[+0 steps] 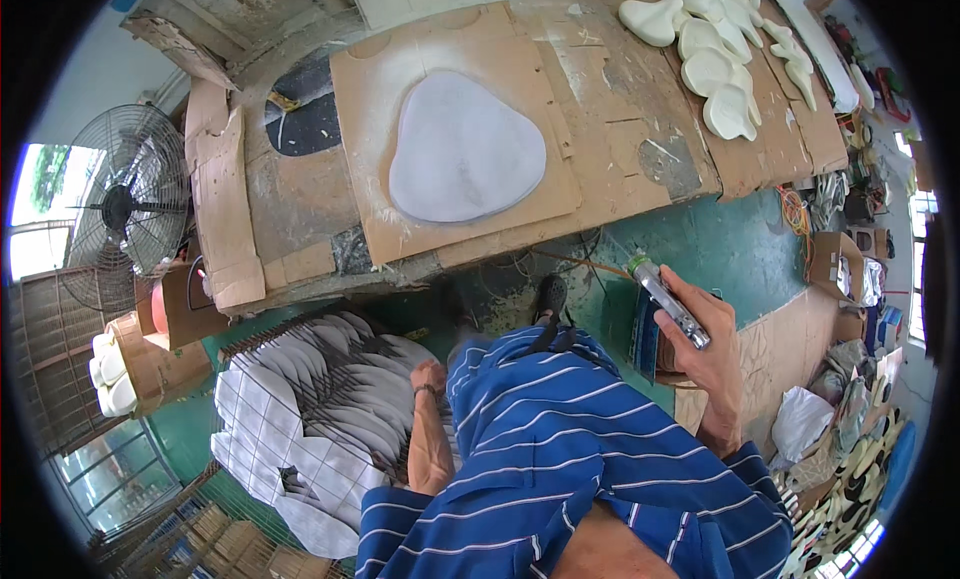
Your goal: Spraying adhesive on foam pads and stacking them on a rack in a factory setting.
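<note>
The right hand (pixel 705 344) grips a silvery spray can (pixel 668 301) with a green cap, held just off the desk's (pixel 300 194) near edge above open green floor (pixel 720 244); the left hand (pixel 428 377) rests, fingers hidden, on stacked grey sheets (pixel 330 379) below the desk

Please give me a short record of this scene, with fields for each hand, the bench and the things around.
left hand: reaches down to a stack of grey sheets
right hand: holds a spray gun, raised beside the body
bench: cardboard-covered, one grey rounded sheet lying flat
far right of bench: pale foam pieces
left side: standing fan
</note>
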Available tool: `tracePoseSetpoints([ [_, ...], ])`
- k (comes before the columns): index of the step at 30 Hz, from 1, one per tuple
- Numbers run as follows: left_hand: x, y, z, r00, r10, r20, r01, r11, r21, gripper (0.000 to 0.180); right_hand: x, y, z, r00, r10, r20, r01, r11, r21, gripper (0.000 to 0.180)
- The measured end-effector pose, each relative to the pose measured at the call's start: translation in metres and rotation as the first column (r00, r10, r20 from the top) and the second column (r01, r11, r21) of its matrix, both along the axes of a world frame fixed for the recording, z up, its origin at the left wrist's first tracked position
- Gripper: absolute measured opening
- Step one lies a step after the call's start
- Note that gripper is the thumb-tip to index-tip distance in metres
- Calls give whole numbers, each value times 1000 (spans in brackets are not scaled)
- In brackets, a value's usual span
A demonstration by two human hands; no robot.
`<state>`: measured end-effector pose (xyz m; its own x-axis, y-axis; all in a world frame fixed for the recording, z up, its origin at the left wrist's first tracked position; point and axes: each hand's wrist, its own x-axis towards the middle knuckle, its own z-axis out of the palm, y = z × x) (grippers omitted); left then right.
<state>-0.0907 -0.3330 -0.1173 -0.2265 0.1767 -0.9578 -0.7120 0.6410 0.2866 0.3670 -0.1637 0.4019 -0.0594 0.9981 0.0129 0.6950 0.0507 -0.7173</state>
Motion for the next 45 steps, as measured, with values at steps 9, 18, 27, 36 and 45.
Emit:
tracePoseSetpoints([
  [9,14,74,41,825,-503,-259,515,857,-23,37,-12,-12,23,995,62,-79,-63,998,-8,58],
  [18,20,70,45,762,-602,-236,603,794,-77,34,-15,-11,21,991,2,-132,5,999,53,59],
  [27,12,48,27,844,-522,-126,526,850,-1,31,-3,-22,17,994,-92,-65,94,995,32,65],
  [36,37,80,40,766,-598,-234,592,799,-103,30,-16,-36,5,971,37,-235,-71,988,-138,58],
  [45,83,281,100,153,-23,-988,713,695,94,27,13,-45,11,987,-111,-116,103,992,-74,60],
])
